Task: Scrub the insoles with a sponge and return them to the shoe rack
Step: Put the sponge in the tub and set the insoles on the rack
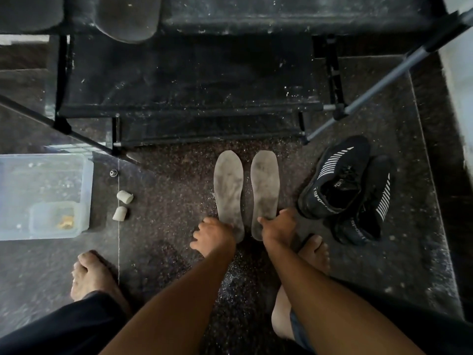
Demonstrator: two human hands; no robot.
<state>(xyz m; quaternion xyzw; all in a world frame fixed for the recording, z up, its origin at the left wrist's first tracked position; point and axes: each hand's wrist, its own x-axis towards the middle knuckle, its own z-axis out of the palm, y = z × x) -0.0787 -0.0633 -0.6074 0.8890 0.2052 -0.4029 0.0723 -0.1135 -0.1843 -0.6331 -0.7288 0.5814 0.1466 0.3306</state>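
Two grey, dirt-stained insoles lie side by side on the speckled floor, toes pointing away from me. My left hand [213, 235] rests on the heel of the left insole [228, 187], fingers curled over its edge. My right hand [277, 225] pinches the heel of the right insole [265, 185]. The black shoe rack [189, 83] stands just beyond the insoles, its dusty fabric shelves bare at the front. A yellow sponge-like piece [65, 222] sits in a small tub at the left.
A pair of black sneakers with white stripes [350, 188] lies right of the insoles. A clear plastic bin [43, 196] stands at the left, two small white lumps [122, 204] beside it. A tripod leg [384, 78] slants down at the right. My bare feet flank my arms.
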